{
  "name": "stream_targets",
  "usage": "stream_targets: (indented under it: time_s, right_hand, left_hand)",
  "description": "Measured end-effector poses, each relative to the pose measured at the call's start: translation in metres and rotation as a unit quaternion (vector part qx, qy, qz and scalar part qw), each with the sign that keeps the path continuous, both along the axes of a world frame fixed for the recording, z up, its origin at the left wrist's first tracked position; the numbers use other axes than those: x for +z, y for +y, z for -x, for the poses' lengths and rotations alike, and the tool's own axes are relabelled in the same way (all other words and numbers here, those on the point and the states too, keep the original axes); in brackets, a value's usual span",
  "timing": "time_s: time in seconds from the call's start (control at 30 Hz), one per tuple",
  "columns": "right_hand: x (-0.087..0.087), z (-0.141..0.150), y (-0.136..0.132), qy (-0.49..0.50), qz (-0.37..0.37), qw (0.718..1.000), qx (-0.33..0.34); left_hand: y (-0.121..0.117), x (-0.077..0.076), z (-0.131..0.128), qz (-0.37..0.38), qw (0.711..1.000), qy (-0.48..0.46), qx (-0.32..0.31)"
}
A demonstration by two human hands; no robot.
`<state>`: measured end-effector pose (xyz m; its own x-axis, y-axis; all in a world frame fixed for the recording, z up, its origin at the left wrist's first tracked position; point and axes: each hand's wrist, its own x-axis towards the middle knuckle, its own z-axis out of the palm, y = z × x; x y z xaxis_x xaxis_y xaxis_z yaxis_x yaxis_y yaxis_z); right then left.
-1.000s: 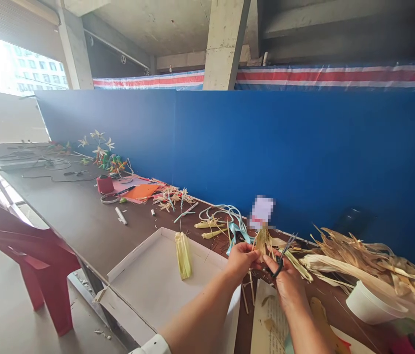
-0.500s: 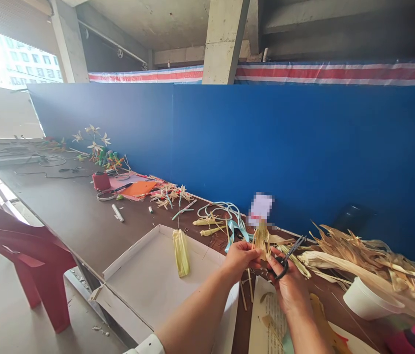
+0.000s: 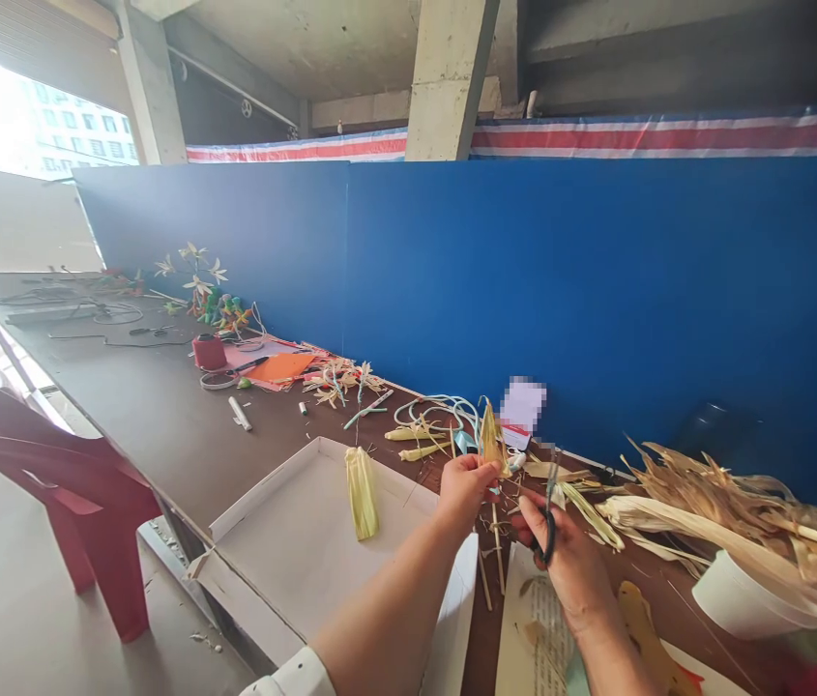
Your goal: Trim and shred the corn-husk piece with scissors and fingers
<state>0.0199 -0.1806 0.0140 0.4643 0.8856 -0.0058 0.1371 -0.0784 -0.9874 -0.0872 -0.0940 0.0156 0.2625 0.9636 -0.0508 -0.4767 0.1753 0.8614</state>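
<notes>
Between the fingers of my left hand (image 3: 467, 488) is a piece of corn husk (image 3: 491, 440), pale yellow and standing upright. My right hand (image 3: 568, 556) has a pair of dark-handled scissors (image 3: 550, 517) in it, the blades pointing up and away from me. The two hands are a little apart, over the brown table (image 3: 161, 425). Left of them, a flat yellow-green husk piece (image 3: 361, 493) lies in a shallow white box lid (image 3: 277, 561). Two wrapped husk pieces (image 3: 419, 450) rest beyond the lid beside a loop of pale blue cord (image 3: 444, 404).
A pile of dry husks (image 3: 734, 493) and a white cup (image 3: 731, 590) are at the right. Farther left are a red thread spool (image 3: 209, 352), orange paper (image 3: 281, 367) and husk flowers (image 3: 194, 271). A blue partition (image 3: 560, 261) runs behind; a red chair (image 3: 89, 522) stands left.
My right hand has drawn away from my left, and the scissors have turned from slanting right to nearly upright. The husk in my left hand has shifted left.
</notes>
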Motion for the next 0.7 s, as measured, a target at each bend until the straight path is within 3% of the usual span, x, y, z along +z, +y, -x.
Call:
stream_targets:
  time_s: [0.1,0.27,0.47,0.7]
  right_hand:
    - [-0.005,0.002,-0.001,-0.015,0.047,0.997,0.062]
    - [-0.015,0.004,0.0,-0.021,0.052,0.986,0.158]
    - [-0.009,0.006,-0.004,-0.021,0.091,0.982,0.164]
    - [-0.001,0.019,-0.011,-0.046,0.05,0.991,0.112]
  left_hand:
    - [0.005,0.002,0.003,0.01,0.999,-0.024,0.03]
    - [0.007,0.004,0.004,0.031,0.996,-0.053,0.072]
    - [0.009,0.005,0.005,0.049,0.993,-0.056,0.096]
    - [0.005,0.006,0.006,0.031,0.997,-0.033,0.069]
